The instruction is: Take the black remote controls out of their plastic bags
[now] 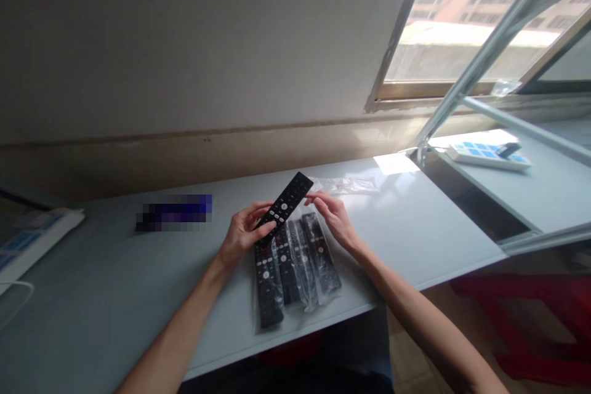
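A black remote control (287, 202) with white and dark buttons is held tilted above the table, its upper end pointing away to the right. My left hand (242, 229) grips its lower end, thumb lying across the buttons. My right hand (333, 214) is at the remote's right edge with fingers partly extended; whether the fingertips touch it I cannot tell. Below both hands, several black remotes in clear plastic bags (302, 258) lie side by side near the table's front edge. Behind my right hand lies a crumpled clear plastic bag (353, 186).
The grey table (415, 221) runs along a wall. A pixelated dark blue object (178, 212) lies to the left. White power strips sit at the far left (44, 240) and right (489, 156). A metal frame (484, 68) stands right, with a red stool (521, 320) below.
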`<state>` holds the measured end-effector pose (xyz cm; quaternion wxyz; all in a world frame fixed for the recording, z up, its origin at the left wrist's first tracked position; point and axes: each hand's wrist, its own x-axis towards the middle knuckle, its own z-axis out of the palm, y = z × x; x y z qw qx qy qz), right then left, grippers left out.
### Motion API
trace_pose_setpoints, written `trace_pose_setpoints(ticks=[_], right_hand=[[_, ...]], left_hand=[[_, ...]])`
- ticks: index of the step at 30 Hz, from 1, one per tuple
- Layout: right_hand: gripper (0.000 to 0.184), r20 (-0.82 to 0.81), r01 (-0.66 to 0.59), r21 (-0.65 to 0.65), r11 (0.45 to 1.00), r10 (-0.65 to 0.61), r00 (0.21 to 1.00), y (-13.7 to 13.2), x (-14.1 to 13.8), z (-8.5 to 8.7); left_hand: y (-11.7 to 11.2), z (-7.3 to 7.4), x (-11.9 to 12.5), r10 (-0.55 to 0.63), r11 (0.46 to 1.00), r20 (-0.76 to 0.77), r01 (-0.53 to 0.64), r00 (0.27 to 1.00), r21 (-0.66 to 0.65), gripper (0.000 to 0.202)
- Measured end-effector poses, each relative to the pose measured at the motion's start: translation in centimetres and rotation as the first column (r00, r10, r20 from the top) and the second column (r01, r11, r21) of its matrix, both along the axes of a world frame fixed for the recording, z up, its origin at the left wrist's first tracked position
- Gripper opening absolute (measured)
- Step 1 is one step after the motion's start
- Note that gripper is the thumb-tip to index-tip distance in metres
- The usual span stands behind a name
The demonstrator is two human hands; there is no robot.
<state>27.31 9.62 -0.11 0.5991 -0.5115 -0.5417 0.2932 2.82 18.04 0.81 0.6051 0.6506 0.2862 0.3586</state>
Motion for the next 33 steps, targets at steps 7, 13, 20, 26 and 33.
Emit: trace_pose_setpoints(ticks=[7, 13, 20, 26, 33], right_hand=[[0.048, -0.325, -0.099, -0.111, 0.989, 0.058, 0.944, 0.4, -2.2, 0.8], [0.050, -0.420, 0.075, -0.271, 0.960, -0.188, 0.888, 0.7, -1.3, -0.4], [0.055, -0.339, 0.244, -0.374, 0.895, -0.377, 0.862, 0.2, 4.2, -1.5], [0.061, -0.189, 0.286, -0.382, 0.879, -0.377, 0.907, -2.4, 6.4, -1.3], [0.070, -0.123, 0.160, -0.430, 0.889, -0.233, 0.965, -1.5, 5.9, -0.2]], left_hand=[[0.0, -0.5, 0.3, -0.026, 0.983, -0.093, 0.042, 0.995, 0.178, 0.041], [0.0, -0.1, 0.4, -0.044, 0.950, -0.134, 0.083, 0.990, 0.302, 0.036], [-0.2, -0.8, 0.9, 0.075, 0.857, -0.157, 0.017, 0.985, 0.515, 0.023], [-0.9, -1.2, 1.3, 0.078, 0.722, -0.244, 0.114, 0.967, 0.682, 0.019], [-0.9, -1.3, 1.2, 0.102, 0.678, -0.282, 0.141, 0.954, 0.722, 0.021]])
